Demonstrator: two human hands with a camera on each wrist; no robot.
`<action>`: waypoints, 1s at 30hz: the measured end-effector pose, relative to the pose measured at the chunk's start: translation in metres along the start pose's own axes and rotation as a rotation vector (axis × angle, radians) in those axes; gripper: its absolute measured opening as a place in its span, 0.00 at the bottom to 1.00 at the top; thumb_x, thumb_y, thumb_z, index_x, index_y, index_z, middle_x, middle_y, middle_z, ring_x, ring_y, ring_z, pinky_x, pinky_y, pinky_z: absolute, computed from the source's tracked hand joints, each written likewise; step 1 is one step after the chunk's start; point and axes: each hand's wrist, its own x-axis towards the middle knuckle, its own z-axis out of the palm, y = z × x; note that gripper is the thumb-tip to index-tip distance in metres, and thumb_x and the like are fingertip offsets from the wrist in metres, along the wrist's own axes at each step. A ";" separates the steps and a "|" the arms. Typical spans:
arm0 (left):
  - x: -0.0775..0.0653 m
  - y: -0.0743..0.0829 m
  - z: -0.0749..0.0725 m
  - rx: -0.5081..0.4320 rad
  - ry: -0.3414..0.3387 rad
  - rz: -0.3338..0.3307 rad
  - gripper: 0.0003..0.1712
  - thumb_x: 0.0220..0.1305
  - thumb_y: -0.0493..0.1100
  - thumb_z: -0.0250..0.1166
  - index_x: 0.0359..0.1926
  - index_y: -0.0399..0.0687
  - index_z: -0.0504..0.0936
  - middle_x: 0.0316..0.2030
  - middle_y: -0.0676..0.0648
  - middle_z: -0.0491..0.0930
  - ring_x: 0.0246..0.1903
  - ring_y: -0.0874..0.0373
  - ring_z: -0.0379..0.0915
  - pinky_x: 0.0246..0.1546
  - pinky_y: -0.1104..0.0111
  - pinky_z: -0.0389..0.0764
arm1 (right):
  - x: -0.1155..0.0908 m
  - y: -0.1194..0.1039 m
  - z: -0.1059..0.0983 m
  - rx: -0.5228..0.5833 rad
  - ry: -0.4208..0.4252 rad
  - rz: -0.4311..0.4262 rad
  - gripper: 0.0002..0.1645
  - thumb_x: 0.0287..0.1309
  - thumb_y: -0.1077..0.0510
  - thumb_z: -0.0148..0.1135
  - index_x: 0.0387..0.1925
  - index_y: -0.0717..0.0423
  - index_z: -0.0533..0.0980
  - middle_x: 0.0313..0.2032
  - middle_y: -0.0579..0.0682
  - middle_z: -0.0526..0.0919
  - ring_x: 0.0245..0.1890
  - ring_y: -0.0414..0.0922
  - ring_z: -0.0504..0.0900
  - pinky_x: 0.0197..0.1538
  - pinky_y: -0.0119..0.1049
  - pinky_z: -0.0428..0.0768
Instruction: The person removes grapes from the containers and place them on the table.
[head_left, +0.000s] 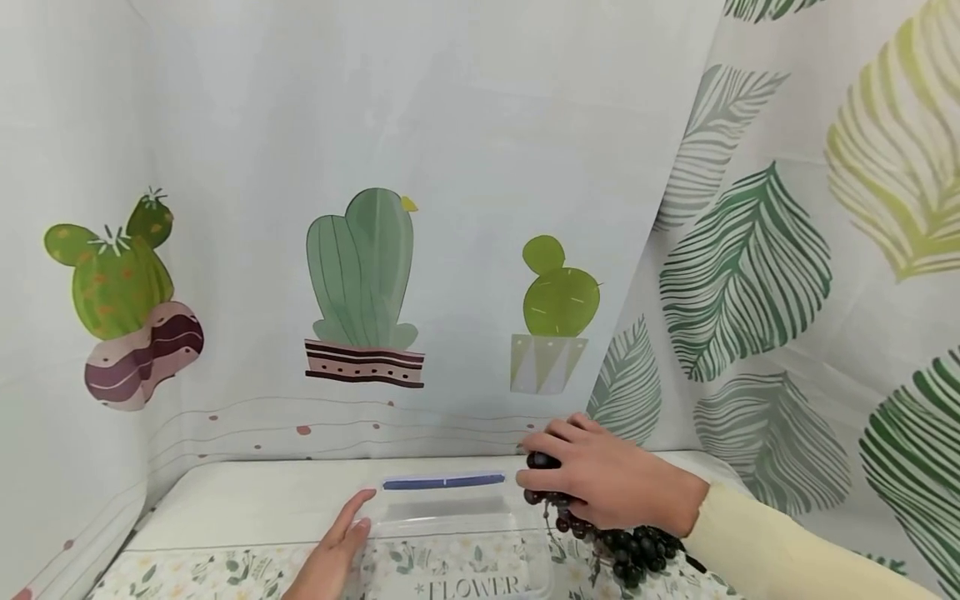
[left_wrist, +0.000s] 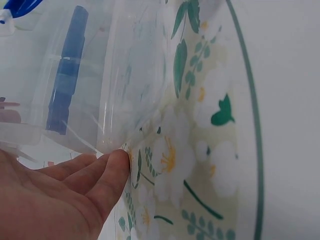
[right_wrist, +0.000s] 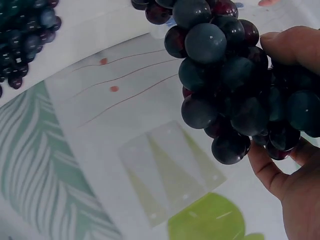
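A bunch of dark grapes [right_wrist: 220, 75] is gripped by my right hand [head_left: 600, 471], thumb on one side and fingers on the other. In the head view it hangs just right of a clear plastic container [head_left: 442, 521] with blue clip strips. My left hand [head_left: 335, 554] is at the container's left side; in the left wrist view its extended fingertips [left_wrist: 120, 157] lie right at the container's lower edge. More dark grapes [head_left: 637, 552] lie on the table below my right forearm, and they also show at the upper left of the right wrist view.
The table [head_left: 262, 492] has a white back part and a floral cloth [head_left: 225, 567] in front, with the word FLOWER showing through the container. Behind hangs a cactus-print curtain [head_left: 465, 167]; a leaf-print curtain [head_left: 787, 317] hangs at the right.
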 end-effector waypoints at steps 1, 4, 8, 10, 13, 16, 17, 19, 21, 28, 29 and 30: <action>0.006 -0.008 -0.003 -0.014 -0.013 -0.007 0.46 0.72 0.77 0.51 0.83 0.70 0.51 0.84 0.37 0.36 0.78 0.22 0.43 0.67 0.25 0.62 | -0.004 0.001 0.000 0.006 -0.006 0.012 0.38 0.47 0.54 0.83 0.58 0.30 0.74 0.60 0.43 0.76 0.51 0.42 0.74 0.49 0.41 0.74; 0.019 -0.022 -0.007 -0.037 -0.027 -0.002 0.47 0.70 0.78 0.52 0.83 0.72 0.50 0.85 0.37 0.35 0.77 0.21 0.44 0.63 0.25 0.66 | -0.016 0.003 0.000 0.018 -0.005 0.043 0.40 0.43 0.58 0.84 0.57 0.31 0.74 0.58 0.42 0.76 0.50 0.42 0.73 0.47 0.42 0.74; 0.021 -0.025 -0.011 -0.032 -0.040 0.019 0.47 0.72 0.77 0.51 0.83 0.70 0.49 0.84 0.36 0.32 0.77 0.19 0.43 0.61 0.25 0.68 | -0.032 0.007 0.005 0.028 -0.006 0.076 0.42 0.41 0.58 0.85 0.58 0.31 0.75 0.56 0.41 0.75 0.50 0.43 0.74 0.46 0.44 0.76; 0.015 -0.018 -0.009 -0.042 -0.034 0.008 0.46 0.73 0.76 0.51 0.83 0.70 0.49 0.84 0.37 0.32 0.77 0.20 0.42 0.62 0.25 0.67 | -0.041 0.007 0.008 0.027 -0.009 0.092 0.42 0.41 0.57 0.86 0.58 0.31 0.75 0.56 0.41 0.76 0.51 0.43 0.75 0.48 0.46 0.79; -0.003 0.005 -0.002 -0.013 -0.022 0.017 0.44 0.76 0.73 0.48 0.83 0.65 0.49 0.83 0.33 0.33 0.76 0.19 0.43 0.62 0.26 0.67 | -0.055 0.007 0.015 0.028 -0.019 0.118 0.43 0.40 0.55 0.87 0.58 0.30 0.75 0.56 0.42 0.77 0.52 0.45 0.77 0.49 0.48 0.82; -0.022 0.031 0.005 0.031 -0.023 0.019 0.42 0.80 0.70 0.45 0.84 0.59 0.48 0.82 0.30 0.34 0.76 0.18 0.44 0.62 0.26 0.69 | -0.070 0.008 0.022 0.047 -0.025 0.157 0.44 0.41 0.55 0.87 0.59 0.29 0.75 0.56 0.42 0.78 0.52 0.45 0.79 0.49 0.49 0.82; -0.028 0.038 0.007 0.036 -0.012 0.021 0.42 0.80 0.69 0.45 0.84 0.57 0.48 0.82 0.29 0.35 0.75 0.18 0.46 0.61 0.27 0.70 | -0.076 0.008 0.024 0.059 -0.029 0.171 0.44 0.41 0.55 0.87 0.60 0.29 0.75 0.56 0.42 0.78 0.52 0.46 0.79 0.48 0.49 0.82; -0.035 0.048 0.010 0.032 -0.003 0.009 0.43 0.80 0.69 0.46 0.83 0.56 0.49 0.82 0.30 0.36 0.75 0.18 0.46 0.61 0.28 0.70 | -0.086 0.009 0.028 0.073 -0.027 0.198 0.45 0.41 0.57 0.86 0.60 0.28 0.75 0.56 0.42 0.78 0.51 0.45 0.79 0.46 0.47 0.81; -0.037 0.052 0.010 0.046 -0.015 0.004 0.44 0.80 0.70 0.44 0.84 0.55 0.47 0.82 0.29 0.35 0.75 0.18 0.46 0.62 0.28 0.70 | -0.096 0.010 0.032 0.076 -0.022 0.218 0.46 0.40 0.58 0.86 0.60 0.27 0.75 0.56 0.42 0.79 0.50 0.45 0.79 0.44 0.46 0.79; -0.021 0.028 0.004 0.008 -0.025 0.008 0.44 0.77 0.73 0.48 0.83 0.63 0.49 0.83 0.31 0.34 0.76 0.18 0.44 0.60 0.28 0.72 | -0.123 0.017 0.042 0.069 -0.013 0.261 0.48 0.36 0.63 0.84 0.60 0.26 0.76 0.55 0.41 0.79 0.50 0.44 0.79 0.44 0.48 0.81; -0.021 0.028 0.004 0.005 -0.023 0.004 0.44 0.77 0.72 0.48 0.84 0.62 0.49 0.83 0.31 0.34 0.76 0.18 0.44 0.60 0.27 0.72 | -0.127 0.018 0.043 0.067 -0.012 0.266 0.48 0.36 0.63 0.84 0.60 0.27 0.76 0.55 0.41 0.79 0.50 0.44 0.79 0.45 0.49 0.81; -0.023 0.031 0.005 0.003 -0.021 0.002 0.43 0.78 0.71 0.48 0.84 0.62 0.49 0.83 0.31 0.34 0.76 0.18 0.43 0.61 0.27 0.71 | -0.131 0.019 0.045 0.071 -0.014 0.271 0.49 0.36 0.63 0.84 0.60 0.27 0.76 0.55 0.41 0.79 0.51 0.45 0.79 0.45 0.50 0.82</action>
